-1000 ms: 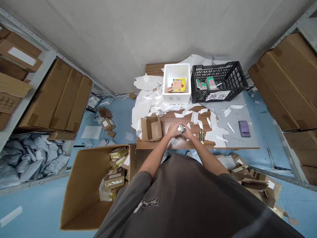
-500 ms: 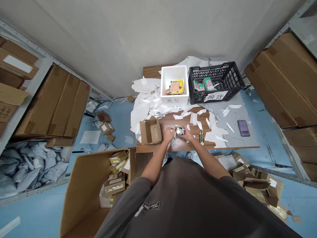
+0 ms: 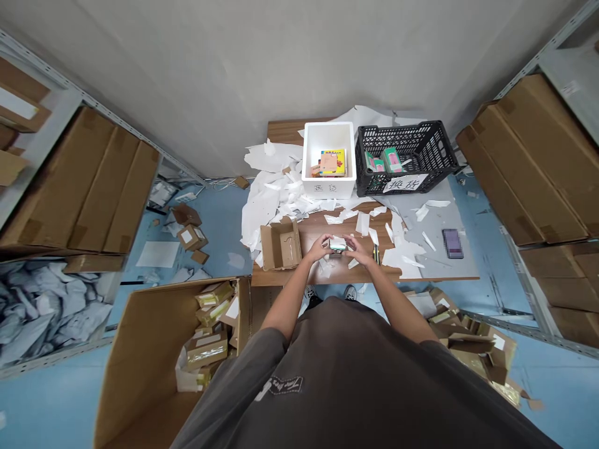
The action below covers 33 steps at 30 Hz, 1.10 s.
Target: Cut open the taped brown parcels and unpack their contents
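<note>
Between my two hands, low over the wooden table [image 3: 322, 224], is a small box [image 3: 337, 244] with a pale top and a dark and greenish edge. My left hand [image 3: 319, 248] is closed on its left side. On the opposite side, my right hand [image 3: 358, 251] grips it with the fingers curved round. What the box contains cannot be made out. An opened cardboard box [image 3: 281, 244] stands just left of my left hand. A yellow and black box cutter [image 3: 376, 254] lies beside my right hand, partly covered by it. Torn white paper [image 3: 326, 267] lies under the hands.
At the back stand a white foam box [image 3: 329, 187] with small packages inside and a black plastic crate [image 3: 406, 168] with green and pink boxes. A blurred purple object [image 3: 453, 243] lies at right. A large carton [image 3: 140, 349] of parcels stands at left; opened boxes [image 3: 472, 343] lie at right.
The small box has turned, so a pale face shows where a shiny silver one was. My right hand has shifted slightly and now covers more of the cutter. The whole view has moved slightly.
</note>
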Each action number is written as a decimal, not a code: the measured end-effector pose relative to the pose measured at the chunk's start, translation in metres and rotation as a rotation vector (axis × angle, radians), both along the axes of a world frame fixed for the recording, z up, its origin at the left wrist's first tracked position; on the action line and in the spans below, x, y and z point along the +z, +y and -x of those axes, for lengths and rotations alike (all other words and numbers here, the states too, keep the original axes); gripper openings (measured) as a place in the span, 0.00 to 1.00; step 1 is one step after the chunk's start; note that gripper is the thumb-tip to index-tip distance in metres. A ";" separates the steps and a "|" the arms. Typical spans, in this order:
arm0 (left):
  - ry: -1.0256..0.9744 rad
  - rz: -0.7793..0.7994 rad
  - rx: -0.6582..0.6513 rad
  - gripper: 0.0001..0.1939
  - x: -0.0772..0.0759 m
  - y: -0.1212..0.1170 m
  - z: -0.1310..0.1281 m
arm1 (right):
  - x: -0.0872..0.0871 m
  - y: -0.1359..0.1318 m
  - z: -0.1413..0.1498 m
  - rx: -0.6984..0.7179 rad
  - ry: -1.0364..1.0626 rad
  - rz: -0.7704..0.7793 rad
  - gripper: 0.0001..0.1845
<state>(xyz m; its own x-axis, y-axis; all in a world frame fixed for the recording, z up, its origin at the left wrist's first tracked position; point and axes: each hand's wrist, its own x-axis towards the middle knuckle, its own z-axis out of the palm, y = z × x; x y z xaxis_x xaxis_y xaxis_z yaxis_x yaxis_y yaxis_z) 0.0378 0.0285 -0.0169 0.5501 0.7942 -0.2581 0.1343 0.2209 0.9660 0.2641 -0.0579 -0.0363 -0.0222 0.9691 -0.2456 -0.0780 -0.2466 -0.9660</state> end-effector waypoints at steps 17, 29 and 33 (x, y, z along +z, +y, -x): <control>0.150 -0.227 -0.105 0.16 -0.002 -0.017 0.009 | -0.008 0.000 0.004 -0.014 -0.277 -0.124 0.18; 0.210 -0.275 -0.042 0.19 0.006 -0.031 0.004 | -0.007 0.004 0.011 0.022 -0.379 -0.224 0.20; 0.269 -0.256 0.001 0.19 0.010 -0.037 0.001 | -0.005 0.004 0.013 0.009 -0.357 -0.211 0.22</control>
<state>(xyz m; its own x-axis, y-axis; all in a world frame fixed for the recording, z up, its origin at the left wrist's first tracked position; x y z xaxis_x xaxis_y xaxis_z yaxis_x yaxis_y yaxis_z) 0.0372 -0.0082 -0.0070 0.4887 0.8523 -0.1865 0.3911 -0.0229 0.9201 0.2514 -0.0541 -0.0412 0.0194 0.9992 -0.0351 0.2720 -0.0391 -0.9615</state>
